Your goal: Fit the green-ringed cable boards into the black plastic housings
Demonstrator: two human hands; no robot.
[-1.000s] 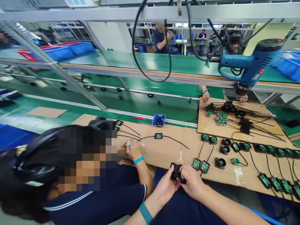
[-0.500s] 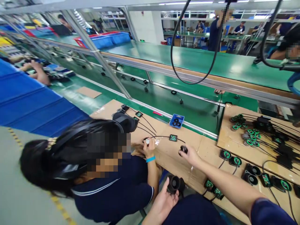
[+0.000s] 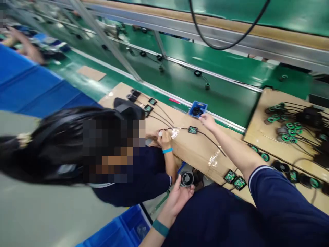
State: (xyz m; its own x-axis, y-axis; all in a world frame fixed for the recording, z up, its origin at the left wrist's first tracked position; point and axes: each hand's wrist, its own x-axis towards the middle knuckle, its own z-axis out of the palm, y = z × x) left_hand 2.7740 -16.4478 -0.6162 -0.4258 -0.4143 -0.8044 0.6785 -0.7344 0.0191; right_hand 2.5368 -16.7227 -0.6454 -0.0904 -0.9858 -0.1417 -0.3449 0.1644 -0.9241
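A co-worker's hand (image 3: 164,137) at the left of the cardboard-topped bench (image 3: 195,151) pinches a small white part; it wears a blue wristband and is not the wearer's own. Just right of it and lower, the wearer's left hand (image 3: 180,195) is curled around a small black round housing (image 3: 187,178), open end up, held near the lap below the bench edge. Further right and up, the right hand (image 3: 207,121) stretches out to a small blue tray (image 3: 197,109) at the far edge of the bench, beside the green conveyor (image 3: 226,99); whether its fingers have closed on anything cannot be told. The tray holds a few black ring-like parts (image 3: 196,111). The step in hand looks like fetching a ring for the housing, and the next move would call for a fine pinch on one ring alone. To the right, small green circuit boards (image 3: 234,180) on black wires lie on the bench.
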